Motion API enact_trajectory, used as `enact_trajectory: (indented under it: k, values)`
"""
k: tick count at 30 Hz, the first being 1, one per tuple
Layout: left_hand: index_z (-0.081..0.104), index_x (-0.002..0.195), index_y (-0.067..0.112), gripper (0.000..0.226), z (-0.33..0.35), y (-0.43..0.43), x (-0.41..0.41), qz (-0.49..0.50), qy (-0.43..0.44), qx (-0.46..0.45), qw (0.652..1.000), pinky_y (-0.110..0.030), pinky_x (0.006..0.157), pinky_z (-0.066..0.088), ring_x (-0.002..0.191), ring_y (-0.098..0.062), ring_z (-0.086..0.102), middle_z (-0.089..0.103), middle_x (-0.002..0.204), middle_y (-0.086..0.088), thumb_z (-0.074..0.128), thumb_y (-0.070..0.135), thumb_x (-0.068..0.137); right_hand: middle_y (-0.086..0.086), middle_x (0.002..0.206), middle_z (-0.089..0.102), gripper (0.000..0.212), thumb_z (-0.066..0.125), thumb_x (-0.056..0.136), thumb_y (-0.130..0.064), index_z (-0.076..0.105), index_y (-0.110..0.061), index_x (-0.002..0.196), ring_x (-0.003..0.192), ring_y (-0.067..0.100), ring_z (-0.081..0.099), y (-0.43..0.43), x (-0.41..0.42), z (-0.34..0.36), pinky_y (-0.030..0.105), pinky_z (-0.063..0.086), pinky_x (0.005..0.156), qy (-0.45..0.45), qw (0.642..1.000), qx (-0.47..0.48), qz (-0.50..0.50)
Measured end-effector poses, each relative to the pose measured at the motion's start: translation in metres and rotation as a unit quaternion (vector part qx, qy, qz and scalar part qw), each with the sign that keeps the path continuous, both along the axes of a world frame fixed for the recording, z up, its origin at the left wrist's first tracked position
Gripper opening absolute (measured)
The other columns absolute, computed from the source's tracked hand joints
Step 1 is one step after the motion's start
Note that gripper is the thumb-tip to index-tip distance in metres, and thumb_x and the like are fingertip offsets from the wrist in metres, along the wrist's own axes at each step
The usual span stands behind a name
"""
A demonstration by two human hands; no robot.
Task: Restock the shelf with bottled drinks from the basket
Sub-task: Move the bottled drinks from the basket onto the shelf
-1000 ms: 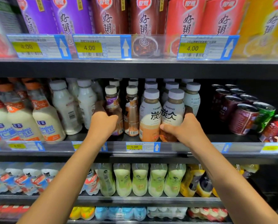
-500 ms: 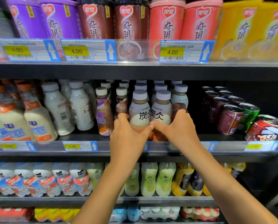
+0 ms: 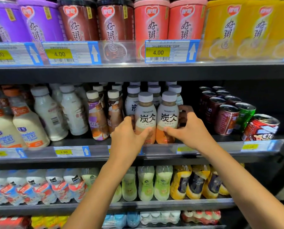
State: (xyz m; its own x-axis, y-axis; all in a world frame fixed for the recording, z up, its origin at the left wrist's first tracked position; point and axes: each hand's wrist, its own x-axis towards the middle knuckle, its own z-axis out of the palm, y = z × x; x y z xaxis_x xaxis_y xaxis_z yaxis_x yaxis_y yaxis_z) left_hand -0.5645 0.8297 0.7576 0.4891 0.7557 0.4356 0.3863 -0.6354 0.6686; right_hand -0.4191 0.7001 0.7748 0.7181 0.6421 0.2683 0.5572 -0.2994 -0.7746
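Observation:
Two grey-capped TANBING latte bottles stand side by side at the front of the middle shelf [image 3: 154, 155]. My left hand [image 3: 127, 136] grips the left latte bottle [image 3: 145, 116] from its left side, thumb across the front. My right hand [image 3: 189, 129] wraps the right latte bottle [image 3: 168, 116] from its right side, thumb on the front. More of the same bottles stand in rows behind. The basket is out of view.
Brown coffee bottles [image 3: 96, 119] and white milk bottles [image 3: 73, 113] stand left of the lattes. Cans [image 3: 227, 119] fill the right end of the shelf. Porridge cups [image 3: 114, 22] sit on the shelf above, and green and yellow bottles [image 3: 162, 182] on the shelf below.
My left hand left the brown coffee bottle and moved right onto the left latte bottle. Both latte bottles now stand closer to the shelf's front edge, and the view has shifted.

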Motion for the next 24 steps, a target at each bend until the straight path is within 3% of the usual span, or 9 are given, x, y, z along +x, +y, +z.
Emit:
enact_trajectory:
  k: [3, 5, 7, 11, 15, 18, 21, 24]
  values:
    - [0.061, 0.099, 0.014, 0.043, -0.003, 0.001, 0.005, -0.045, -0.009, -0.032, 0.998, -0.041, 0.078, 0.057, 0.084, -0.018, 0.07, 0.073, 0.095, -0.003, 0.077, 0.047, 0.078, -0.012, 0.1, 0.066, 0.061, 0.085, 0.073, -0.031, 0.045, -0.028, 0.119, 0.069, -0.005, 0.065, -0.011, 0.008, 0.0, 0.01, 0.046, 0.054, -0.01, 1.0, -0.001, 0.014]
    - [0.061, 0.097, 0.016, 0.036, -0.002, -0.001, 0.008, -0.064, -0.004, -0.043, 0.997, -0.035, 0.075, 0.057, 0.08, -0.01, 0.069, 0.073, 0.096, 0.002, 0.077, 0.044, 0.079, -0.01, 0.1, 0.069, 0.065, 0.084, 0.073, -0.026, 0.043, -0.029, 0.123, 0.064, -0.005, 0.065, -0.016, 0.013, -0.001, 0.008, 0.046, 0.053, -0.012, 1.0, 0.009, 0.019]
    - [0.059, 0.093, 0.018, 0.034, -0.001, -0.004, 0.011, -0.07, 0.004, -0.042, 0.997, -0.029, 0.07, 0.053, 0.076, -0.004, 0.065, 0.072, 0.094, 0.005, 0.076, 0.045, 0.08, -0.01, 0.099, 0.068, 0.065, 0.084, 0.073, -0.026, 0.041, -0.032, 0.121, 0.069, -0.002, 0.065, -0.02, 0.016, -0.001, 0.007, 0.046, 0.053, -0.016, 1.0, 0.013, 0.015]
    - [0.059, 0.09, 0.018, 0.044, -0.005, -0.01, 0.021, -0.065, -0.013, -0.046, 0.997, -0.042, 0.074, 0.058, 0.078, -0.016, 0.07, 0.073, 0.088, 0.002, 0.071, 0.055, 0.071, -0.014, 0.101, 0.066, 0.072, 0.083, 0.075, -0.023, 0.04, -0.031, 0.132, 0.078, 0.003, 0.068, -0.026, 0.024, -0.002, 0.007, 0.048, 0.058, -0.012, 1.0, 0.016, 0.019]
    - [0.058, 0.093, 0.013, 0.046, -0.004, -0.015, 0.026, -0.052, -0.015, -0.033, 0.998, -0.035, 0.074, 0.053, 0.084, -0.019, 0.064, 0.071, 0.095, -0.001, 0.076, 0.052, 0.076, -0.011, 0.113, 0.066, 0.076, 0.08, 0.076, -0.021, 0.038, -0.031, 0.139, 0.093, 0.011, 0.069, -0.029, 0.032, -0.004, 0.028, 0.056, 0.081, -0.003, 0.999, 0.025, 0.039]
    - [0.053, 0.091, 0.016, 0.046, -0.007, -0.017, 0.027, -0.038, -0.016, -0.02, 0.999, -0.031, 0.066, 0.044, 0.08, -0.017, 0.058, 0.067, 0.094, 0.0, 0.075, 0.053, 0.077, -0.012, 0.115, 0.063, 0.077, 0.079, 0.078, -0.022, 0.037, -0.032, 0.141, 0.098, 0.012, 0.069, -0.029, 0.034, -0.006, 0.037, 0.058, 0.088, 0.003, 0.999, 0.025, 0.048]
    - [0.059, 0.098, 0.014, 0.054, -0.012, -0.015, 0.03, -0.03, -0.033, -0.013, 0.999, -0.039, 0.075, 0.055, 0.087, -0.018, 0.063, 0.068, 0.1, 0.0, 0.073, 0.06, 0.075, -0.012, 0.118, 0.062, 0.078, 0.078, 0.078, -0.023, 0.036, -0.033, 0.143, 0.1, 0.011, 0.068, -0.029, 0.035, -0.007, 0.036, 0.058, 0.087, -0.002, 0.998, 0.028, 0.051]
    - [0.062, 0.107, 0.015, 0.058, -0.014, -0.016, 0.03, -0.021, -0.044, -0.002, 0.999, -0.043, 0.078, 0.056, 0.09, -0.019, 0.064, 0.068, 0.103, 0.0, 0.071, 0.062, 0.074, -0.013, 0.116, 0.062, 0.079, 0.078, 0.079, -0.022, 0.037, -0.031, 0.145, 0.102, 0.009, 0.066, -0.029, 0.033, -0.007, 0.03, 0.057, 0.085, -0.006, 0.998, 0.034, 0.056]
